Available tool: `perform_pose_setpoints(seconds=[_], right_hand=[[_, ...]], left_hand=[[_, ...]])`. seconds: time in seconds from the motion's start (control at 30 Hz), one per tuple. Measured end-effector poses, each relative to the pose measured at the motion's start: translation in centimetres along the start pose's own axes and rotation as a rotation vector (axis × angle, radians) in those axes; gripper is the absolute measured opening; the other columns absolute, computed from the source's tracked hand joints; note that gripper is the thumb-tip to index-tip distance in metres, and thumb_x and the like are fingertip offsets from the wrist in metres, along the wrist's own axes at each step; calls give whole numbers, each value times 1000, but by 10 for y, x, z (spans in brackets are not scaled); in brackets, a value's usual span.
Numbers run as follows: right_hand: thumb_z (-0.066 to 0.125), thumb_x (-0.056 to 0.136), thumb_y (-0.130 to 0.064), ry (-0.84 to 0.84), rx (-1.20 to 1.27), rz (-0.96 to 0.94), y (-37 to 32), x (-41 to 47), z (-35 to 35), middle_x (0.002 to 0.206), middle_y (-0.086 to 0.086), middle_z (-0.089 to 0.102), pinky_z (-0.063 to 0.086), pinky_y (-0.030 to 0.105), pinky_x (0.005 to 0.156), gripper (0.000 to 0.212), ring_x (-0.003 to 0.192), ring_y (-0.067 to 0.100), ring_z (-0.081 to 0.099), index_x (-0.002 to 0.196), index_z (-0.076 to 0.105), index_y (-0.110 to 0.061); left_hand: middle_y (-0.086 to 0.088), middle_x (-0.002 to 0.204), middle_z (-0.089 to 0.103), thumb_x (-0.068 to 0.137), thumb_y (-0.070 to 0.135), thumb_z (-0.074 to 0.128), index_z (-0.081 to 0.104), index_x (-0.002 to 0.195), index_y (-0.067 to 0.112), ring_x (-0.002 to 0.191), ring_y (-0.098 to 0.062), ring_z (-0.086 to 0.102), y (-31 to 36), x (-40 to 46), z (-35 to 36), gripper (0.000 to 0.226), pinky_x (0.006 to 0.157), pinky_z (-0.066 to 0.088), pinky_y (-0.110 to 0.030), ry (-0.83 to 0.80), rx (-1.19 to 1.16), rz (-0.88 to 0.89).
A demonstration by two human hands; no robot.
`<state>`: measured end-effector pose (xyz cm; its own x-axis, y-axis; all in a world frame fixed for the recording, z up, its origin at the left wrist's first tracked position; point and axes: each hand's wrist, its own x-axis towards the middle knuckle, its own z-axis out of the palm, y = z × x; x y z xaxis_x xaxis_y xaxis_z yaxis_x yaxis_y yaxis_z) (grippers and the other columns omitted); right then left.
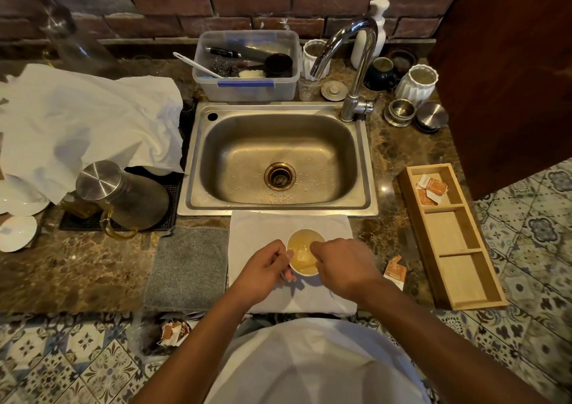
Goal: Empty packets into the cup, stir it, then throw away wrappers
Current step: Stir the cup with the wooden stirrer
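A white cup of yellowish liquid stands on a white cloth in front of the sink. My left hand is curled at the cup's left rim. It grips a thin metal spoon whose handle end shows below the fingers; the spoon's bowl is hidden. My right hand curls round the cup's right rim. One torn orange packet lies on the counter right of the cloth. More packets sit in the far compartment of a wooden tray.
Steel sink and tap lie behind the cup. A grey mat is left of the cloth, a glass jug with steel lid further left. A floor bin below the counter edge holds used wrappers.
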<state>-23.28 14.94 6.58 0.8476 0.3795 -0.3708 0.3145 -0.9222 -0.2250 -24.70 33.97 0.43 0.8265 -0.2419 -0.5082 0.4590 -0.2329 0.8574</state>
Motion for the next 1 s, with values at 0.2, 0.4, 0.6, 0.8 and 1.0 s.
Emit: perform_pose_setpoints(seconds=[0.2,0.4,0.6,0.8,1.0], right_hand=[[50,101,-35,198,117,115,10,3,4,94,5,74,47,33,64,20,84,31,69,103,60,-18],[49,102,-35,80,95,109,6,-2,16,95,6,72,41,31,63,18,85,31,68,104,58,-20],[66,92,-21,13,617,300,20,-2,20,76,3,67,51,38,69,18,79,27,65,75,60,-18],[66,95,-14,182,1138,552,57,-16,6,68,9,62,44,32,59,15,63,17,55,84,69,-4],[60,99,-12,356,1499,732,101,-39,21,57,5,47,35,32,54,19,49,17,38,85,71,-6]], left_hand=[[-12,68,69,104,21,52,52,82,8,68,-19,68,3,0,5,25,69,53,-34,-24,-21,4],[-9,68,70,104,22,52,53,84,6,68,-16,68,4,-1,8,26,71,53,-30,-36,8,13],[-14,69,67,104,20,51,51,84,6,67,-16,68,5,-1,4,25,71,50,-37,-20,7,-13],[-18,68,65,104,13,50,50,81,5,63,-17,66,4,-2,0,24,63,53,-27,16,-16,-9],[-21,71,66,104,15,50,51,83,2,63,-21,66,-1,-7,-3,25,63,54,-33,37,-41,-32]])
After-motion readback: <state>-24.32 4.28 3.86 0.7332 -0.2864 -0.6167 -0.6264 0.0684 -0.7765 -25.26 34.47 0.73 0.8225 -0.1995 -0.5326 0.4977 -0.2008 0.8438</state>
